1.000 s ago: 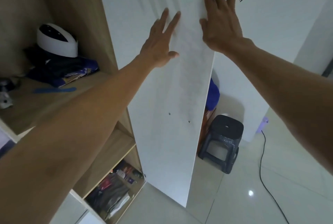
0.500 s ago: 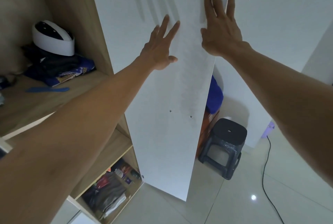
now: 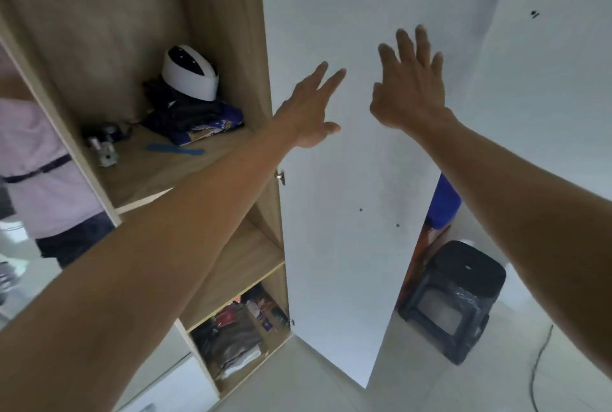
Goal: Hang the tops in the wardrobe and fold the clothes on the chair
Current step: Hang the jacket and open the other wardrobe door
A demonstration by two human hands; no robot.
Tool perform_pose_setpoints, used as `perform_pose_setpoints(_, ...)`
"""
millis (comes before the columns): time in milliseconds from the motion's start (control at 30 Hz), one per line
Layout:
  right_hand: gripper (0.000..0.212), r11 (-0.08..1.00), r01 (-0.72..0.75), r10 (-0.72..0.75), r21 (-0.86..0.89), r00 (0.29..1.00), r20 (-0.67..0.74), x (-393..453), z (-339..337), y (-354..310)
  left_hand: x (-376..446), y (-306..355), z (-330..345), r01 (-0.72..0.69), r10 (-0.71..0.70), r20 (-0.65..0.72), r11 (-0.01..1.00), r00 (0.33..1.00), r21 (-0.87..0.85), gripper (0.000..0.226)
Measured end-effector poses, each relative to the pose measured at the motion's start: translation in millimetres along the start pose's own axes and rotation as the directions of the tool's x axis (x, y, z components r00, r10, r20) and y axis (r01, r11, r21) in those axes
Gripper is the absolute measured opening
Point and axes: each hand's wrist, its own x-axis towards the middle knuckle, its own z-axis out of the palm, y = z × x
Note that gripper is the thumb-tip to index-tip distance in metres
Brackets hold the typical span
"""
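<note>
The wooden wardrobe (image 3: 218,30) stands open on the left, its white door (image 3: 337,246) swung out in the middle of the view. My left hand (image 3: 309,113) reaches toward the door's inner face with fingers straight and spread. My right hand (image 3: 409,87) is raised beside it, fingers straight and spread, in front of the same panel. Whether either palm touches the door I cannot tell. Both hands hold nothing. A lilac top (image 3: 43,173) shows at the far left edge. On the shelf lies folded dark blue cloth (image 3: 195,123).
A white cap (image 3: 190,75) sits on the folded cloth. Small items and a blue strip (image 3: 175,149) lie on the shelf (image 3: 142,176). The bottom compartment (image 3: 238,332) is stuffed with bags. A dark plastic stool (image 3: 457,292) stands right of the door; a black cable (image 3: 536,362) runs across the tiled floor.
The view has swung left, showing more of the wardrobe's inside and the lilac top. Both hands stay spread at the door, and my right hand has come off the door's edge.
</note>
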Motion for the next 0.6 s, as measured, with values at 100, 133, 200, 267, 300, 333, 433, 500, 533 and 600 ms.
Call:
perform_pose_setpoints(100,0.059,0.967,0.066,-0.079,0.245,0.996,0.042,-13,-17,-71,-58,-30,-34,0.05,-0.051,-0.075,0.999,0.996,-0.011,0.087)
perform_pose_setpoints(133,0.057,0.948,0.087,-0.108,0.308,0.993,0.053,-18,-22,-95,-78,-41,-44,0.074,-0.077,-0.094,0.997,0.993,-0.03,0.083)
perform_pose_setpoints(200,0.054,0.901,0.131,-0.184,0.414,0.979,0.09,-31,-31,-145,-125,-63,-68,0.148,-0.153,-0.118,0.988,0.981,-0.043,0.074)
perform_pose_setpoints(267,0.049,0.847,0.176,-0.26,0.502,0.96,0.103,-42,-37,-192,-170,-86,-91,0.218,-0.217,-0.139,0.976,0.966,-0.002,0.074)
perform_pose_setpoints(300,0.046,0.809,0.213,-0.315,0.548,0.944,0.097,-50,-41,-217,-196,-98,-102,0.26,-0.256,-0.145,0.965,0.956,0.009,0.072)
perform_pose_setpoints(333,0.043,0.759,0.26,-0.378,0.596,0.923,0.078,-61,-45,-246,-227,-111,-116,0.313,-0.306,-0.153,0.95,0.939,0.019,0.069)
perform_pose_setpoints(433,0.037,0.646,0.35,-0.531,0.679,0.844,0.071,-96,-63,-332,-317,-139,-149,0.48,-0.465,-0.179,0.875,0.867,0.055,0.061)
perform_pose_setpoints(500,0.036,0.588,0.398,-0.625,0.704,0.776,0.085,-124,-76,-391,-381,-156,-167,0.606,-0.592,-0.18,0.795,0.785,0.032,0.058)
perform_pose_setpoints(533,0.036,0.55,0.421,-0.667,0.721,0.742,0.075,-138,-83,-419,-413,-162,-178,0.657,-0.643,-0.184,0.754,0.744,0.021,0.056)
perform_pose_setpoints(600,0.033,0.436,0.504,-0.764,0.745,0.646,0.011,-168,-98,-479,-482,-169,-201,0.753,-0.736,-0.201,0.658,0.647,0.014,0.05)
